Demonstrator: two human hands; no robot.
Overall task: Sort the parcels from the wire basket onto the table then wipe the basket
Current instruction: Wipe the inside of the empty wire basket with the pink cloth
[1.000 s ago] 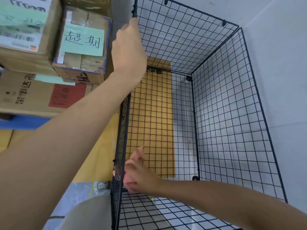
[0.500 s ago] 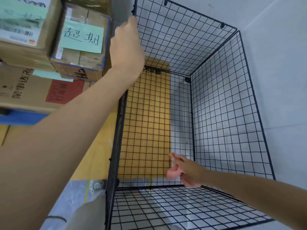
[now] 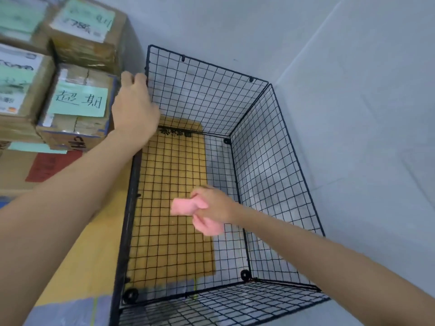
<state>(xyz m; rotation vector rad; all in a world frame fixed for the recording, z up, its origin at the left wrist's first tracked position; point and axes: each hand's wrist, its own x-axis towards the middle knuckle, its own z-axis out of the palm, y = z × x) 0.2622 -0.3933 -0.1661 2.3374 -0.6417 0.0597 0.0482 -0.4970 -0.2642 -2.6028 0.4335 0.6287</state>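
While left hand (image 3: 134,107) grips basket (image 3: 207,63), right hand (image 3: 214,203) clutches cloth (image 3: 186,205); yellow surface (image 3: 89,255), grey walls (image 3: 364,114)

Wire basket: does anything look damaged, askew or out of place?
Nothing looks damaged or spilled on the wire basket; at its far right top corner two panels gape slightly. Left hand grips its rim; right hand holds a pink cloth.

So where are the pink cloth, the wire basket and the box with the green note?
cloth (image 3: 184,206): head view, on the pink fold sticking out to the left.
basket (image 3: 202,97): head view, on the far wire wall.
box (image 3: 78,100): head view, on its green handwritten note.
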